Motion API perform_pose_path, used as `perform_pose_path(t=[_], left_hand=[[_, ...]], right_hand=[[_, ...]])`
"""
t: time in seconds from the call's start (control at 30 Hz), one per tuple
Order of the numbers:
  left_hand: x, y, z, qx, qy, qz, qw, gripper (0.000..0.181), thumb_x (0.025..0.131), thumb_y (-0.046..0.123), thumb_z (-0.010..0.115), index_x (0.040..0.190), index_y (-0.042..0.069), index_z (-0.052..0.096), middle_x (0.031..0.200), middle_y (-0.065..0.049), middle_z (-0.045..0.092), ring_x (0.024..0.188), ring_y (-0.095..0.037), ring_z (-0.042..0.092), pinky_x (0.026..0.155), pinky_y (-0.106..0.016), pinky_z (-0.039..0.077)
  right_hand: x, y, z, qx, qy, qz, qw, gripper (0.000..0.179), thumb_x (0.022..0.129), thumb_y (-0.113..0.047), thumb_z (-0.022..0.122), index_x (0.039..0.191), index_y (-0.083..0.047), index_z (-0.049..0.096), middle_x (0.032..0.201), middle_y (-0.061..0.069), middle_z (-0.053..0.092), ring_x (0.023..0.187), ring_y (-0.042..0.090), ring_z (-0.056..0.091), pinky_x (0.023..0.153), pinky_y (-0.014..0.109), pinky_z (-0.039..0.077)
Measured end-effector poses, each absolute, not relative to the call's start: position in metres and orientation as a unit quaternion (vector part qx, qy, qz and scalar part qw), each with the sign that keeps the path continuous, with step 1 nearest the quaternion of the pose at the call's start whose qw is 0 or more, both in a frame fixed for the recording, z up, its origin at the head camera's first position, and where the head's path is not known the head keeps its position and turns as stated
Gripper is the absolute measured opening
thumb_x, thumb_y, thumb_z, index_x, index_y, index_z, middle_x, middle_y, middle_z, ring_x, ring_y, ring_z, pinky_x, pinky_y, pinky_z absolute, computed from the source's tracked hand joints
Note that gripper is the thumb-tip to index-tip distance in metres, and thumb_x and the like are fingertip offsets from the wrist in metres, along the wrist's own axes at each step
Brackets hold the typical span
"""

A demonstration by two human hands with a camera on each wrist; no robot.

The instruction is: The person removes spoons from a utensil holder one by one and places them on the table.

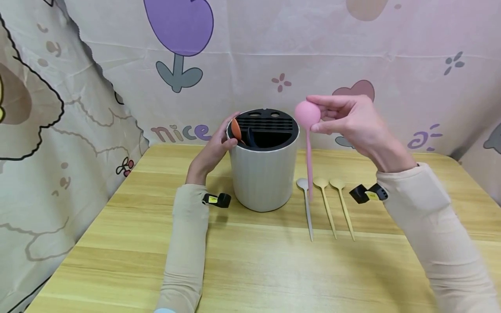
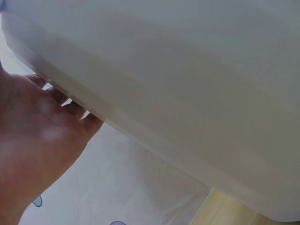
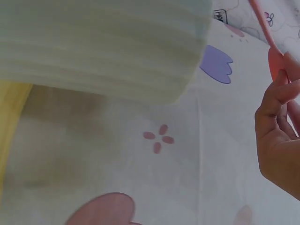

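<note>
In the head view my right hand (image 1: pixel 352 117) pinches a pink spoon (image 1: pixel 307 114) by its bowl, and the handle hangs straight down. The spoon is just right of a white ribbed utensil holder (image 1: pixel 263 178) with a black slotted top (image 1: pixel 266 117). My left hand (image 1: pixel 213 150) grips the holder's left side, thumb at the rim; in the left wrist view its fingers (image 2: pixel 70 105) go partly behind the wall. An orange utensil (image 1: pixel 236 129) and a dark utensil (image 1: pixel 251 137) stand inside the holder. The right wrist view also shows the pink spoon (image 3: pixel 276 63) in my fingers.
On the wooden table (image 1: pixel 254 261), right of the holder, lie a grey spoon (image 1: pixel 307 204) and two cream spoons, one nearer (image 1: pixel 325 204) and one farther right (image 1: pixel 343 204). A patterned cloth (image 1: pixel 242 69) hangs behind the table. Small black cameras sit at both wrists.
</note>
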State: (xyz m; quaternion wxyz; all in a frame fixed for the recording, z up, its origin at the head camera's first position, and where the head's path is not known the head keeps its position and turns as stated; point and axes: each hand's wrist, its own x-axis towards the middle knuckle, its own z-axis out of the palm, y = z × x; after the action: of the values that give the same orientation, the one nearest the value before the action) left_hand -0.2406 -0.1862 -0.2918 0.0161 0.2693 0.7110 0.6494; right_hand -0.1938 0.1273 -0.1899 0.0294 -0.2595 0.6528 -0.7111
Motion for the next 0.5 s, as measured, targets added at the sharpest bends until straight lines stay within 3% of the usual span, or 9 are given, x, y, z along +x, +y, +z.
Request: perform_pose_path(t=[0.5], left_hand=[[-0.239, -0.186, -0.293, 0.257, 0.73, 0.633, 0.009, 0.13, 0.058, 0.085, 0.065, 0.155, 0.014, 0.016, 0.154, -0.014, 0.023, 0.134, -0.029, 0.03, 0.111, -0.055, 0.021]], right_hand=[[-0.2, 0.139, -0.243, -0.246, 0.671, -0.697, 0.059, 0.048, 0.079, 0.016, 0.069, 0.124, -0.001, 0.064, 0.105, 0.006, 0.071, 0.095, 0.015, 0.065, 0.082, 0.023, 0.052]])
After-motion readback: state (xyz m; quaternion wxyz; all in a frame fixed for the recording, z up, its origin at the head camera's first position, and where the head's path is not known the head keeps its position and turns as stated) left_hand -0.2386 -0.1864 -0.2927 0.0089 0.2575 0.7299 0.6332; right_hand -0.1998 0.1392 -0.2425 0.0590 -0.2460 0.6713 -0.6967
